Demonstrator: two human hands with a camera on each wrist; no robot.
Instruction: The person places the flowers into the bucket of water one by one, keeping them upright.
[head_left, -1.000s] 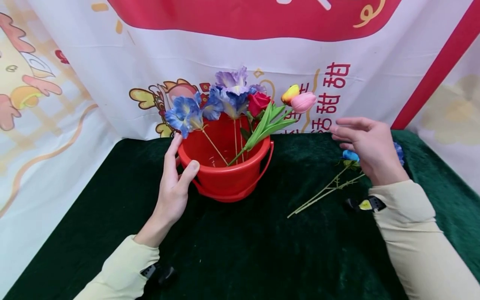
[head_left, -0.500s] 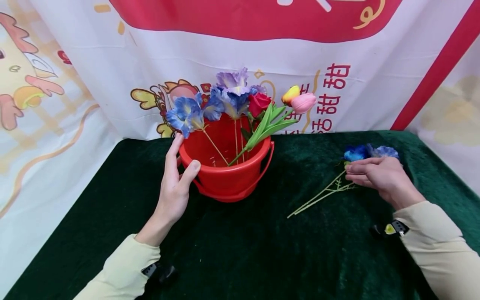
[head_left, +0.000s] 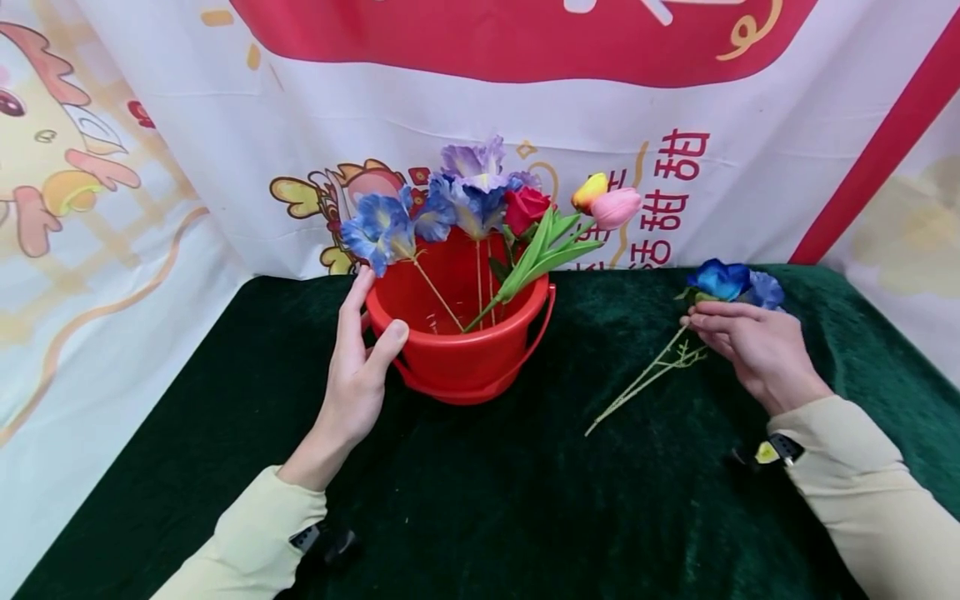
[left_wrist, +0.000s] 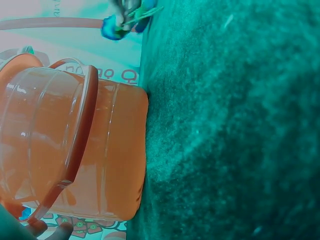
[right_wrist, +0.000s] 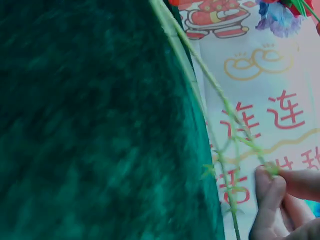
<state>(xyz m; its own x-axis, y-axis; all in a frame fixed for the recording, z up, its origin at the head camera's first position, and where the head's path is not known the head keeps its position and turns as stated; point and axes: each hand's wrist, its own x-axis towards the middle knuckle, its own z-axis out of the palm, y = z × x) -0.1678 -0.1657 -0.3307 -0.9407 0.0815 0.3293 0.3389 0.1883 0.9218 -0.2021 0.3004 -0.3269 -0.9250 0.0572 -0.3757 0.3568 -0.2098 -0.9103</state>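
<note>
A red bucket (head_left: 465, 367) stands on the table, with blue and purple irises (head_left: 381, 227), a red rose (head_left: 527, 207) and tulips, one pink (head_left: 617, 208) and one yellow (head_left: 589, 192), leaning inside. Against its left side my left hand (head_left: 352, 383) rests, thumb at the near rim and index finger stretched along the outside. Over at the right, my right hand (head_left: 761, 350) pinches the green stem of a blue artificial flower (head_left: 718, 279) just below its head. A second, paler blue flower (head_left: 765, 290) shows behind the knuckles. Thumb and fingertips (right_wrist: 272, 192) meet on the stem in the right wrist view.
Dark green velvet cloth (head_left: 480, 492) covers the table. A white printed backdrop (head_left: 450, 100) hangs right behind the table's far edge. The bucket's handle (head_left: 542, 333) hangs down along its right side.
My right hand has come down onto the blue flower and taken its stem between thumb and fingers; the flower head has lifted slightly. My left hand stays at the bucket.
</note>
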